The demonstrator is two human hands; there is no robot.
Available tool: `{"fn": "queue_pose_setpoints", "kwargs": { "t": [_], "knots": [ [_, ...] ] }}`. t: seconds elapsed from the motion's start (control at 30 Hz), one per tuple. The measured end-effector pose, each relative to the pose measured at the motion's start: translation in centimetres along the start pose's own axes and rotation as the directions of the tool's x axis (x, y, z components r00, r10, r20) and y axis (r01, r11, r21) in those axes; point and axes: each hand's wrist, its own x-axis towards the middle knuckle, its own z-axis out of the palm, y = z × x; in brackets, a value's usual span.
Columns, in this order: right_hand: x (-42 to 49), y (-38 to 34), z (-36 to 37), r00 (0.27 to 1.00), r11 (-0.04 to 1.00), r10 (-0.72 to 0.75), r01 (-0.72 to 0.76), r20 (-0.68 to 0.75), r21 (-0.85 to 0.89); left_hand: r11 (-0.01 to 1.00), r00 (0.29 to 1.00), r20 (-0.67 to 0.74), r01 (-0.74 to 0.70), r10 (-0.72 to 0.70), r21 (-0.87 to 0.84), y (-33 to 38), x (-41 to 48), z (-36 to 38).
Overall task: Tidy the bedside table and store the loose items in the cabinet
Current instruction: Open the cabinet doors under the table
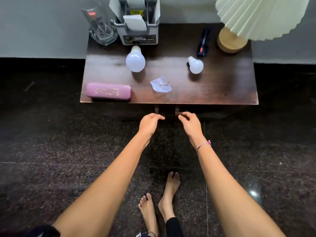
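On the dark wooden bedside table (222, 89) lie a large white bulb (135, 61), a smaller white bulb (195, 65), a clear adhesive hook (161, 86), a pink glasses case (108, 91) and a dark blue pen-like item (202, 44). Below the front edge sit two metal cabinet handles, left (156, 109) and right (176, 110). My left hand (149, 122) curls its fingers at the left handle. My right hand (190, 123) pinches the right handle. The cabinet doors themselves are lost in shadow.
At the back stand a glass tumbler (101, 26), a grey organiser with papers (138, 26) and a lamp with a pleated shade (256, 16) on a wooden base (230, 41). My bare feet (159, 202) are on the dark stone floor.
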Motion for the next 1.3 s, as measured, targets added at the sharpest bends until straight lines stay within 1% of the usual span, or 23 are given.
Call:
{"fn": "queue_pose_setpoints", "kwargs": {
  "t": [0.07,0.13,0.2,0.27,0.33,0.4,0.47,0.6,0.67,0.77,0.83,0.9,1.0,1.07,1.1,1.13,1.17,1.2,1.23,1.27,1.3],
  "knots": [
    [0.4,0.4,0.3,1.000,1.000,0.005,-0.004,0.021,-0.024,1.000,1.000,0.007,-0.017,0.017,0.004,-0.4,0.6,0.2],
    [0.8,0.4,0.7,0.998,1.000,0.004,-0.004,0.060,0.000,1.000,1.000,-0.001,-0.030,0.030,0.010,-0.6,1.2,0.5],
    [0.8,0.3,1.2,0.994,0.999,0.005,-0.010,0.112,0.043,0.999,0.999,-0.026,-0.035,0.035,0.008,-0.9,1.5,0.8],
    [0.6,0.2,1.8,0.991,0.996,0.026,-0.037,0.129,0.084,0.999,0.999,-0.035,-0.040,0.040,0.023,-1.1,1.9,1.0],
    [0.5,0.2,2.1,0.988,0.985,0.056,-0.078,0.141,0.156,1.000,1.000,-0.007,-0.024,0.024,-0.013,-1.0,2.2,1.2],
    [0.5,0.2,2.2,0.985,0.961,0.088,-0.124,0.150,0.248,0.996,0.999,0.040,0.024,-0.020,-0.084,-0.9,2.5,1.2],
    [0.1,0.3,2.3,0.987,0.943,0.104,-0.138,0.126,0.303,0.991,0.994,0.093,0.065,-0.054,-0.119,-0.9,2.6,1.0],
    [-1.6,0.8,3.2,0.999,0.976,0.045,-0.041,-0.014,0.213,0.989,0.985,0.151,0.096,-0.078,-0.116,-1.4,2.4,0.6],
    [-2.8,1.0,3.9,0.994,0.979,0.072,-0.055,-0.082,0.197,0.994,0.988,0.130,0.097,-0.089,-0.058,-2.2,1.9,0.3],
    [-3.8,1.3,4.4,0.975,0.969,0.154,-0.117,-0.163,0.218,0.994,0.994,0.072,0.073,-0.079,0.080,-4.0,0.9,-0.2],
    [-4.1,1.1,4.4,0.957,0.968,0.197,-0.154,-0.214,0.200,0.987,0.997,0.034,0.057,-0.063,0.153,-5.1,0.0,-0.5],
    [-3.9,0.8,4.4,0.939,0.968,0.229,-0.191,-0.256,0.164,0.981,0.996,-0.025,0.083,-0.080,0.173,-5.5,-0.6,-0.4],
    [-3.4,0.3,4.5,0.929,0.964,0.257,-0.228,-0.265,0.136,0.963,0.983,-0.128,0.159,-0.133,0.218,-4.7,-0.4,0.2],
    [-3.0,-0.2,5.0,0.916,0.946,0.299,-0.247,-0.266,0.213,0.960,0.965,-0.188,0.216,-0.183,0.178,-4.0,-0.2,0.8],
    [-2.9,-0.6,5.3,0.904,0.931,0.317,-0.239,-0.286,0.277,0.964,0.950,-0.225,0.244,-0.216,0.107,-3.8,-0.2,1.2],
    [-2.9,-1.0,5.5,0.886,0.921,0.319,-0.206,-0.337,0.330,0.965,0.930,-0.277,0.261,-0.243,0.029,-3.7,-0.3,1.6],
    [-2.9,-1.5,5.8,0.857,0.930,0.292,-0.151,-0.425,0.336,0.966,0.904,-0.348,0.259,-0.249,-0.018,-3.5,-0.5,2.0],
    [-2.9,-1.9,5.9,0.815,0.955,0.241,-0.103,-0.527,0.278,0.971,0.871,-0.439,0.240,-0.222,-0.014,-3.4,-0.7,2.3],
    [-3.0,-2.3,6.0,0.774,0.982,0.168,-0.078,-0.611,0.170,0.976,0.824,-0.538,0.219,-0.179,0.011,-3.1,-0.9,2.6],
    [-3.0,-2.5,6.0,0.742,0.997,0.068,-0.071,-0.667,0.022,0.978,0.771,-0.623,0.204,-0.132,0.046,-2.7,-1.1,2.9],
    [-3.0,-2.7,6.0,0.727,0.987,-0.051,-0.069,-0.685,-0.148,0.976,0.727,-0.682,0.195,-0.079,0.095,-2.3,-1.3,3.0]
  ]
}}
